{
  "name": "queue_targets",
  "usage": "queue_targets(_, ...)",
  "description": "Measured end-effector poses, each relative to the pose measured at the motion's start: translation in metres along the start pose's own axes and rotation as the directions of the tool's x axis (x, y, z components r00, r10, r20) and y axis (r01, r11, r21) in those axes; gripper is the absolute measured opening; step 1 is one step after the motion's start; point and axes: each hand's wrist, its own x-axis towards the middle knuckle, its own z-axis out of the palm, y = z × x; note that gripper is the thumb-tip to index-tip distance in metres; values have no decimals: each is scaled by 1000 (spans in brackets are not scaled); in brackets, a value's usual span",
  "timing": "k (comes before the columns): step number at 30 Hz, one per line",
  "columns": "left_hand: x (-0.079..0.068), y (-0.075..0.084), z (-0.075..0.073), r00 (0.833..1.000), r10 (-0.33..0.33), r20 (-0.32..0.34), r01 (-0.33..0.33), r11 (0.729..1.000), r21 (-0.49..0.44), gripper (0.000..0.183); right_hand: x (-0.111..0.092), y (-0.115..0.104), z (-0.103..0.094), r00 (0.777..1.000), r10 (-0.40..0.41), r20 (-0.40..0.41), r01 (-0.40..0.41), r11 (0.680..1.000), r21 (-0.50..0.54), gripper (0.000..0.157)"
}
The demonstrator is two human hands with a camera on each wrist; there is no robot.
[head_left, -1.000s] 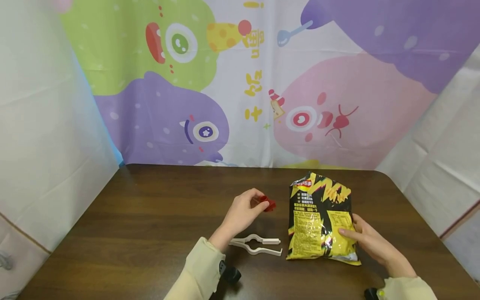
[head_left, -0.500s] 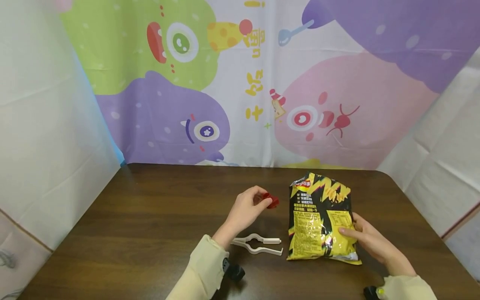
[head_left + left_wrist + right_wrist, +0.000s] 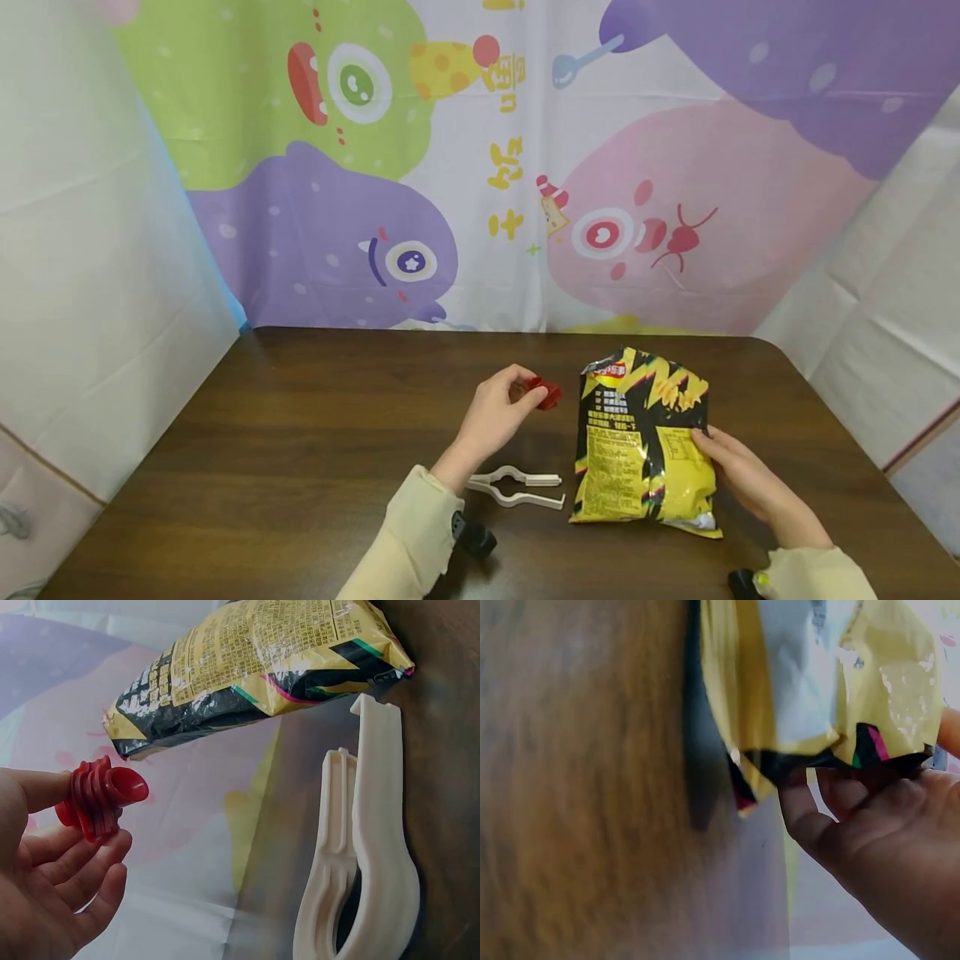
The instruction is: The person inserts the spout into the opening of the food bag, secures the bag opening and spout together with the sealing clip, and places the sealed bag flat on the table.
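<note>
Between thumb and fingers my left hand pinches a red plastic spout piece, ridged and tubular, with its slanted open end showing in the left wrist view. Below that hand a white bag clip lies spread apart on the table, its left end hidden behind the wrist. To the right is a black and yellow bag of chips, its printed back facing up. My right hand grips the bag's right edge, thumb on the front and the other fingers underneath, partly hidden by the bag.
The dark wooden table reaches back to a cartoon-printed curtain. Pale cloth sides stand left and right. A black camera is strapped at the left wrist.
My left hand has moved slightly up and right with the red spout piece. On the right, my thumb has shifted up toward the edge of the bag, which has tilted a little.
</note>
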Motion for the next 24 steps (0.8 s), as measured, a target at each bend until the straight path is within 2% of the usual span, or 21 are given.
queue_targets(4, 2, 2, 2, 1000, 4, -7, -5, 1000, -19, 21, 1, 0, -2, 1000, 24, 3, -24, 1000, -14, 61)
queue_targets(13, 8, 8, 2, 999, 20, -37, -20, 1000, -8, 24, 3, -1, -6, 998, -28, 49, 29, 999, -26, 57)
queue_targets(24, 15, 18, 4, 999, 9, -32, -11, 998, -65, 23, 1, -5, -4, 995, 49, 86, -46, 998, -31, 61)
